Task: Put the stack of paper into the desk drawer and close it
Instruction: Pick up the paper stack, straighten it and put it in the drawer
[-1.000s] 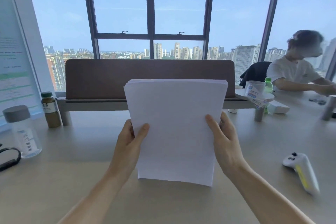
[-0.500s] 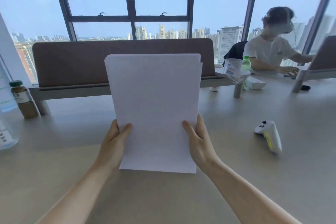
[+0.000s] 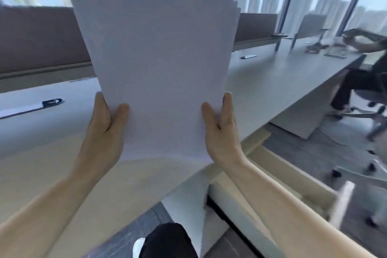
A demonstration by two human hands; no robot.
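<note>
Both hands are up and the stack of paper is held upright in front of the camera, raised clear above the desk, its top edge fanned slightly at the right corner. The left hand is clamped on the lower left edge, thumb pressed on the front sheet, fingers hidden behind. The right hand grips the lower right edge the same way, thumb in front and the rest wrapped behind. Down at the lower right, the desk drawer stands pulled open beside the desk's corner, with the right forearm crossing over it; its inside is blurred and partly hidden. On the desk to the left lies a clipboard, well apart from the paper. Far right, another person sits in an office chair at the long desk, all of it smeared by motion blur.
</note>
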